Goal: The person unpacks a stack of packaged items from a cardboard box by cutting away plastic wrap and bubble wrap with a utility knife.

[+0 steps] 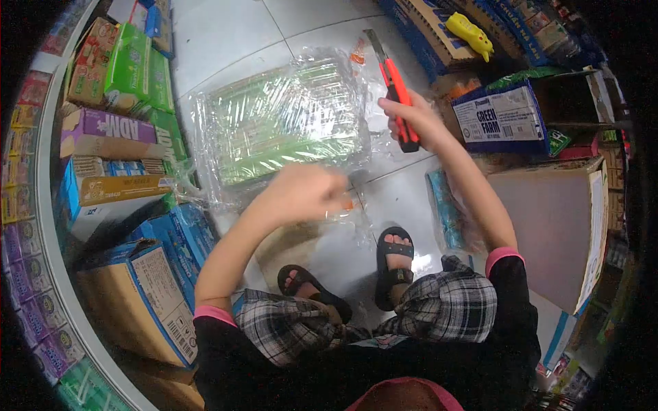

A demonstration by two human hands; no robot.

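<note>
Nearby, GREEN FARM box (500, 118), ADM carton (110, 133), right hand (411, 120) gripping cutter (395, 85)

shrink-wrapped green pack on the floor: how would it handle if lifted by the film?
The shrink-wrapped pack probably holds flat: the green boxes inside look rigid. Its loose film is crinkled and glossy, so likely slippery and stretchy where the left hand pulls. The right hand holds a box cutter, so cut film may tear further.

Both arms reach forward, left hand (301, 193) blurred, right hand (411, 120) fisted.
</note>
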